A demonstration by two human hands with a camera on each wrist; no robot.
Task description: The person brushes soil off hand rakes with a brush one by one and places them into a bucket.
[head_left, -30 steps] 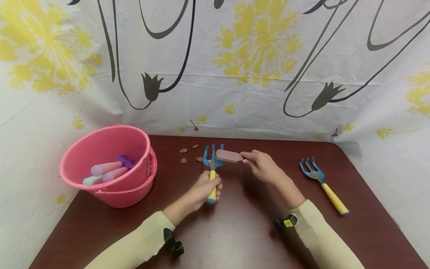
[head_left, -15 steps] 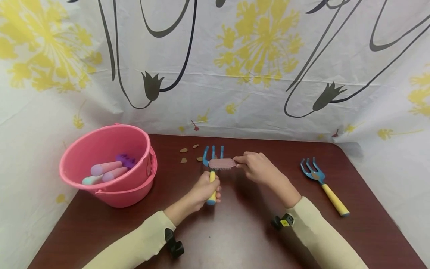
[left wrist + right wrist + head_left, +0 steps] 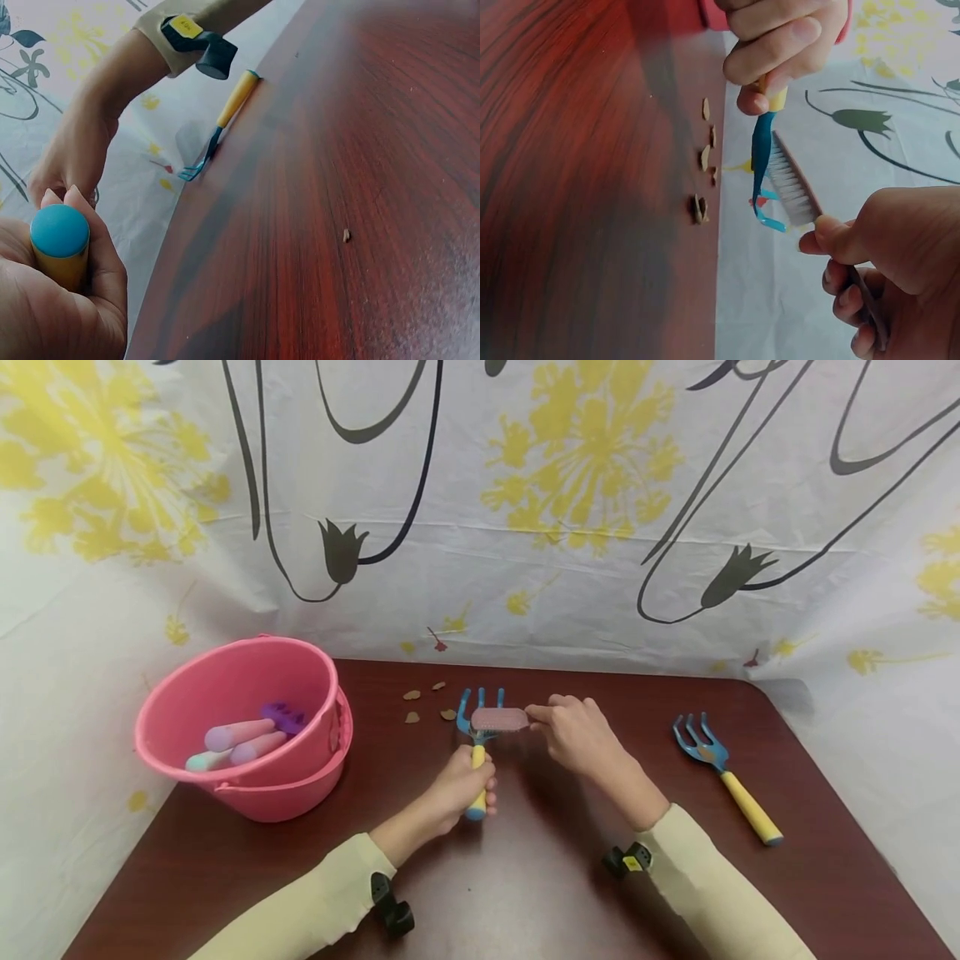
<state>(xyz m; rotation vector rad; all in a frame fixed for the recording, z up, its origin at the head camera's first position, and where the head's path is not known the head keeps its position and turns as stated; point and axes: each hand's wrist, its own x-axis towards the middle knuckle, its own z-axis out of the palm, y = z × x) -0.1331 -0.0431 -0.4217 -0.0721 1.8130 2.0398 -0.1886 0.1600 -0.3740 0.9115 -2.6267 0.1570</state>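
My left hand [image 3: 459, 783] grips the yellow handle of a garden hand fork [image 3: 477, 757], its blue tines pointing away from me. In my right hand [image 3: 585, 735] is a pink brush [image 3: 498, 719], pinched by its handle and lying across the base of the tines. From the right wrist view, the white bristles [image 3: 791, 187] face the blue fork head [image 3: 761, 154] and appear to touch it. The brush hides part of the fork head in the head view. Several brown flakes [image 3: 705, 157] lie on the table near the tines.
A second hand fork [image 3: 738, 789] with brown bits on its head lies at the right. Nested pink buckets [image 3: 277, 797] stand at the left, holding pastel-handled tools [image 3: 240, 735]. A patterned white sheet [image 3: 420, 593] hangs behind the dark wooden table [image 3: 525, 893].
My right hand has moved the brush left and down from beside the tines onto the fork head, then slightly back up. A brown spot on the fork is now covered. My left hand stays nearly still.
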